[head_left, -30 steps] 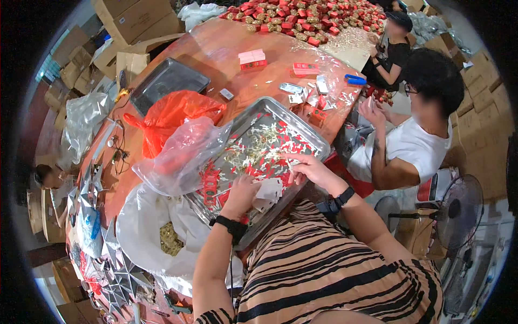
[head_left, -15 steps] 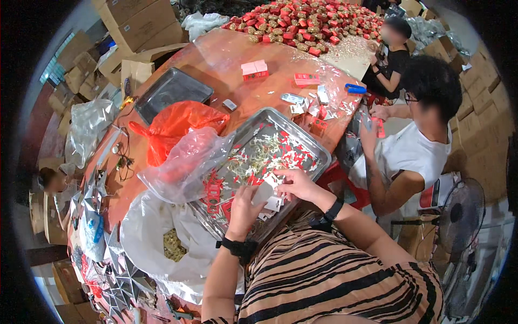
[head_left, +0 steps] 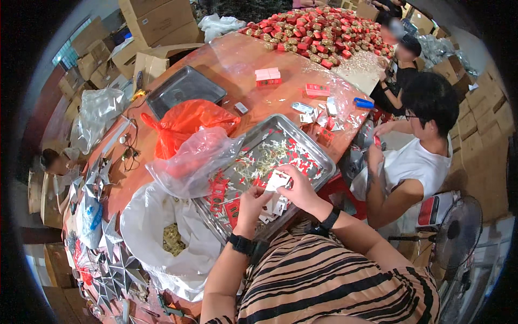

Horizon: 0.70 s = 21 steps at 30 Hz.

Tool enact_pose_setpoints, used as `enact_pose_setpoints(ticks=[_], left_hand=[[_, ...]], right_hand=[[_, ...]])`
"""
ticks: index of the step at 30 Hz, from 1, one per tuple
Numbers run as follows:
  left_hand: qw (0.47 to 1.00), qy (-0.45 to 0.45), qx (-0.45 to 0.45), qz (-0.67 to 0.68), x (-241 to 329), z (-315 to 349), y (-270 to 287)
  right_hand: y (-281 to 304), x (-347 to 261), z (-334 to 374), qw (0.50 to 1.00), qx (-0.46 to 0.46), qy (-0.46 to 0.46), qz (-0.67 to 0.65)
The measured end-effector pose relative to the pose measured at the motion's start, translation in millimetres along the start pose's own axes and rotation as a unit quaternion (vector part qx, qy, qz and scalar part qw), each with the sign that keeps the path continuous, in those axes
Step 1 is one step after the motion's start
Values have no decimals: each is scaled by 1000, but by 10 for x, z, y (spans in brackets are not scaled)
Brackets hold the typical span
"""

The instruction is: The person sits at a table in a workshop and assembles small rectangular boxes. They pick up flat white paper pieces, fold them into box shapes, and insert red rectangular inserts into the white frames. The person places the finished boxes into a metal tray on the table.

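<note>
While held above the metal tray [head_left: 312,144]: white card [head_left: 277,181].
Right hand [head_left: 299,190]: pinching the card's upper right side.
Left hand [head_left: 252,206]: fingertips at the lower edge, closure unclear.
Card work: apparently two-handed handling.
Next move: probably calls for light fingertip control above red-and-white scraps [head_left: 305,159].

Holding left hand [head_left: 251,208] and right hand [head_left: 300,190] close together
Angling forearms [head_left: 224,278] inward from below, fingers [head_left: 287,169] bent in a pinch
</note>
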<state>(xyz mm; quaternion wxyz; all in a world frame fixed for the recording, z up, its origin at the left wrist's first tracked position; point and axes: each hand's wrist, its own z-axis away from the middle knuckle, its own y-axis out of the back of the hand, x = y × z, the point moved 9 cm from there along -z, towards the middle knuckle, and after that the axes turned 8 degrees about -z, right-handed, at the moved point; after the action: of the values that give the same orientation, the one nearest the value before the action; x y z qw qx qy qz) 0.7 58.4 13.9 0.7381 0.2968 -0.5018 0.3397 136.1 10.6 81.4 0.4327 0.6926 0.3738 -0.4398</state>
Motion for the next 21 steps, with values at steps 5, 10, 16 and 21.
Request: enact_pose_setpoints(ticks=[5,10,16,21], left_hand=[[996,41,-5,80,-141,-105,-10],[968,97,-19,229,-180,-61,-22],[927,141,-35,347,-232,-3,-51],[949,126,-13,290,-143,86,86]], right_hand=[[-31,-364,64,982,-26,168,81],[-284,-793,247,938,-138,287,139],[-289,-619,325,924,-112,300,211],[-23,-390,183,986,23,144,78]])
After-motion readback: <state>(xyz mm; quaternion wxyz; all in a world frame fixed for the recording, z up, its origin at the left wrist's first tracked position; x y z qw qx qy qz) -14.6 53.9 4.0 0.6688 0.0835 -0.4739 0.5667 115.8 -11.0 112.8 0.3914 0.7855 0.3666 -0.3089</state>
